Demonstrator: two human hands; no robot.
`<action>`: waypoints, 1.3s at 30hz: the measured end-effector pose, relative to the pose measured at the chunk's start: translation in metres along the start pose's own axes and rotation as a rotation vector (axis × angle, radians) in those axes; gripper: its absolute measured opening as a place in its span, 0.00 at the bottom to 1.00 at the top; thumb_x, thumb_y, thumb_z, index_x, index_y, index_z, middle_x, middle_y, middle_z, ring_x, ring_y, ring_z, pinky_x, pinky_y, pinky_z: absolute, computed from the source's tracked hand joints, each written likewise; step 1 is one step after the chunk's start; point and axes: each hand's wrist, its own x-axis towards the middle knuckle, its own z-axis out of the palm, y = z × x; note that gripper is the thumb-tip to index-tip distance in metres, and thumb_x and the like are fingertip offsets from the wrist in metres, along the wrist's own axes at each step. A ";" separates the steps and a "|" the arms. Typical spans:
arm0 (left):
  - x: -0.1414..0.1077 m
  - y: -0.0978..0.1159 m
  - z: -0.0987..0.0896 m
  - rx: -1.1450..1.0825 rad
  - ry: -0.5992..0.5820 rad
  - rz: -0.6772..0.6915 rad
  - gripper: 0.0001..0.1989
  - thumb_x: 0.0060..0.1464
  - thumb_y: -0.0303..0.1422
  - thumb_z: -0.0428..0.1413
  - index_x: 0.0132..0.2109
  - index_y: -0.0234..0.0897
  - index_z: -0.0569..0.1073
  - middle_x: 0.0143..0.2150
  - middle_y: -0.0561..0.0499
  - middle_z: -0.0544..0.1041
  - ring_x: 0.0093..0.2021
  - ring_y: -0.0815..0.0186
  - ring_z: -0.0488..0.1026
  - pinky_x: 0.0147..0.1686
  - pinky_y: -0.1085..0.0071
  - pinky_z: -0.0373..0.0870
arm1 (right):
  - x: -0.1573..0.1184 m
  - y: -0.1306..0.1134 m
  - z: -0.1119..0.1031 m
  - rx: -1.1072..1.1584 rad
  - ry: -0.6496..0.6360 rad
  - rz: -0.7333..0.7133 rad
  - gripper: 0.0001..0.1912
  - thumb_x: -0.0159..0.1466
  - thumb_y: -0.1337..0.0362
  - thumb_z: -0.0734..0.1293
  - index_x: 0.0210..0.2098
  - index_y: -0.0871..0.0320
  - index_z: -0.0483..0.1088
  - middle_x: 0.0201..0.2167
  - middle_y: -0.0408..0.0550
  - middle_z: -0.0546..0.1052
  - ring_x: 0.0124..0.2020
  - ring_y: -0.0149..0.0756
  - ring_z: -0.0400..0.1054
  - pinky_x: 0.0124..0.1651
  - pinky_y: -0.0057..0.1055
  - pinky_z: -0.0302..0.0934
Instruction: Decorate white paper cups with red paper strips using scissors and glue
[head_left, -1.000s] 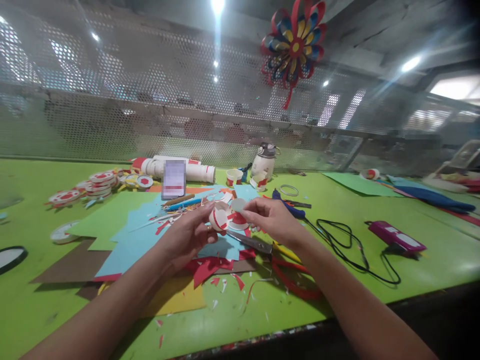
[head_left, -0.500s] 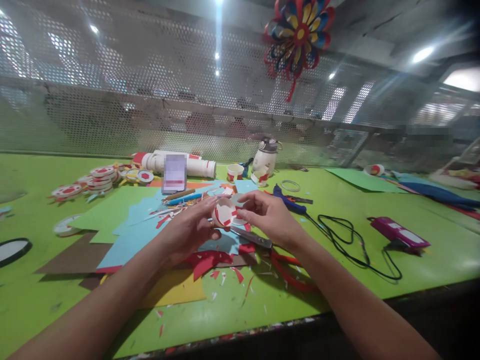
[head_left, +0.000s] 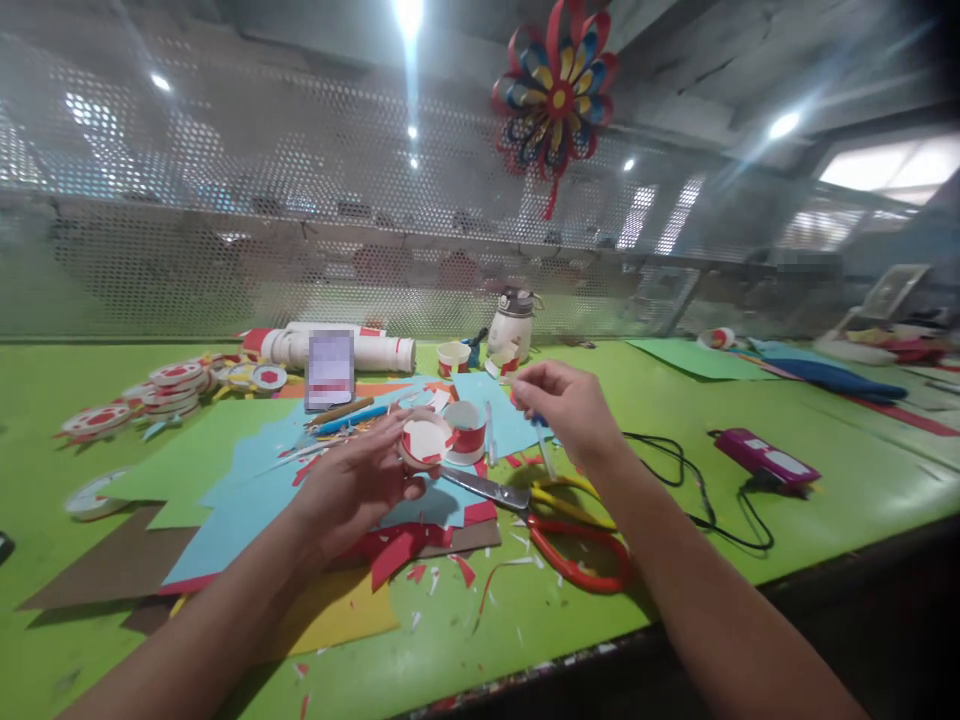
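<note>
My left hand (head_left: 352, 490), palm turned up, has a small white-and-red cup (head_left: 426, 440) in its fingers, mouth tipped toward the camera. Grasp looks light, thumb low and forefinger along the upper rim. The cup sits over the middle of the paper pile, just left of a second cup (head_left: 465, 433) that stands upright; can't tell if the two touch.

My right hand (head_left: 566, 410) is up to the right of both cups, clear of them, thumb and forefinger brought together. I can't tell if anything is pinched there; a bit of blue and a pale stick (head_left: 546, 458) show just below the fingers.

Scissors (head_left: 517, 495) lie in front of the cups, blades pointing left, handles under and beside my right forearm. Blue paper (head_left: 247, 490) and brown paper (head_left: 112, 560) spread to the left, red and white scraps near the front edge of the green table (head_left: 750, 400).

Behind: phone (head_left: 330, 372) propped up in front of white rolls (head_left: 379, 352), then a bottle (head_left: 511, 328) with two more cups near it. Round red-and-white pieces (head_left: 176, 385) are stacked at left. Purple box (head_left: 763, 458) with black cable at right. Paper flower (head_left: 559, 98) hangs above.
</note>
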 end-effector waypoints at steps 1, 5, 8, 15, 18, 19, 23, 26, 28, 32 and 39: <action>0.001 0.000 -0.001 -0.016 0.016 0.003 0.11 0.58 0.29 0.53 0.47 0.32 0.74 0.36 0.44 0.76 0.31 0.63 0.74 0.24 0.72 0.69 | 0.009 0.005 -0.009 -0.138 0.036 0.035 0.13 0.60 0.56 0.63 0.34 0.61 0.69 0.25 0.46 0.74 0.24 0.30 0.67 0.28 0.29 0.64; 0.003 -0.001 -0.005 -0.076 0.073 0.018 0.09 0.57 0.25 0.52 0.43 0.30 0.75 0.38 0.41 0.78 0.34 0.60 0.76 0.31 0.66 0.74 | 0.042 0.034 -0.048 -0.433 0.042 0.146 0.14 0.65 0.61 0.59 0.39 0.64 0.71 0.32 0.52 0.77 0.31 0.35 0.71 0.35 0.31 0.66; 0.003 0.001 -0.005 -0.102 0.113 0.035 0.10 0.57 0.24 0.51 0.44 0.28 0.75 0.36 0.41 0.78 0.31 0.62 0.76 0.28 0.68 0.74 | 0.051 0.061 -0.063 -0.676 -0.097 0.230 0.08 0.61 0.63 0.68 0.37 0.62 0.73 0.37 0.54 0.77 0.41 0.40 0.71 0.45 0.35 0.65; 0.004 0.003 -0.005 -0.139 0.088 0.055 0.11 0.57 0.27 0.52 0.43 0.27 0.75 0.34 0.39 0.79 0.31 0.59 0.78 0.25 0.71 0.72 | 0.040 0.103 -0.046 -1.006 -0.333 0.278 0.17 0.66 0.61 0.64 0.52 0.61 0.66 0.51 0.53 0.70 0.47 0.41 0.69 0.47 0.43 0.66; 0.005 0.003 -0.007 -0.132 0.039 0.056 0.12 0.57 0.28 0.53 0.46 0.28 0.76 0.38 0.37 0.79 0.33 0.60 0.78 0.25 0.73 0.71 | 0.040 0.109 -0.042 -1.057 -0.340 0.258 0.17 0.65 0.61 0.65 0.52 0.61 0.66 0.51 0.54 0.70 0.47 0.41 0.69 0.48 0.43 0.66; 0.005 0.002 -0.007 -0.132 0.032 0.061 0.12 0.57 0.29 0.53 0.46 0.28 0.76 0.39 0.37 0.79 0.33 0.60 0.78 0.26 0.73 0.71 | 0.041 0.109 -0.042 -1.061 -0.334 0.254 0.17 0.65 0.60 0.65 0.52 0.62 0.66 0.51 0.54 0.70 0.47 0.41 0.69 0.48 0.43 0.66; 0.004 0.002 -0.008 -0.146 0.019 0.076 0.13 0.57 0.30 0.53 0.46 0.28 0.76 0.36 0.39 0.79 0.32 0.61 0.77 0.27 0.72 0.72 | 0.040 0.104 -0.049 -1.000 -0.273 0.244 0.15 0.60 0.61 0.69 0.43 0.64 0.72 0.47 0.56 0.73 0.46 0.43 0.69 0.47 0.40 0.64; 0.004 0.002 -0.007 -0.144 0.019 0.083 0.13 0.57 0.30 0.53 0.46 0.28 0.76 0.35 0.40 0.79 0.31 0.61 0.77 0.26 0.72 0.71 | 0.040 0.093 -0.059 -0.894 -0.163 0.241 0.14 0.53 0.64 0.71 0.37 0.66 0.75 0.40 0.60 0.76 0.43 0.50 0.71 0.41 0.36 0.63; 0.003 0.002 -0.006 -0.142 0.031 0.087 0.13 0.58 0.30 0.52 0.46 0.28 0.76 0.33 0.40 0.79 0.31 0.60 0.77 0.25 0.71 0.71 | 0.041 0.083 -0.064 -0.796 -0.077 0.250 0.14 0.54 0.65 0.68 0.38 0.66 0.75 0.37 0.60 0.78 0.40 0.51 0.72 0.38 0.36 0.63; 0.004 0.002 -0.003 -0.160 0.096 0.094 0.11 0.58 0.27 0.51 0.43 0.27 0.76 0.30 0.41 0.79 0.29 0.62 0.77 0.26 0.71 0.72 | 0.031 0.049 -0.063 -0.514 -0.010 0.214 0.19 0.62 0.60 0.58 0.45 0.64 0.71 0.33 0.56 0.79 0.32 0.42 0.74 0.33 0.35 0.66; 0.005 0.002 -0.003 -0.175 0.182 0.155 0.09 0.57 0.27 0.52 0.40 0.28 0.76 0.30 0.41 0.79 0.31 0.60 0.79 0.28 0.71 0.73 | -0.007 -0.035 -0.039 0.146 -0.367 0.042 0.20 0.61 0.48 0.64 0.37 0.58 0.75 0.33 0.53 0.78 0.31 0.39 0.72 0.32 0.34 0.66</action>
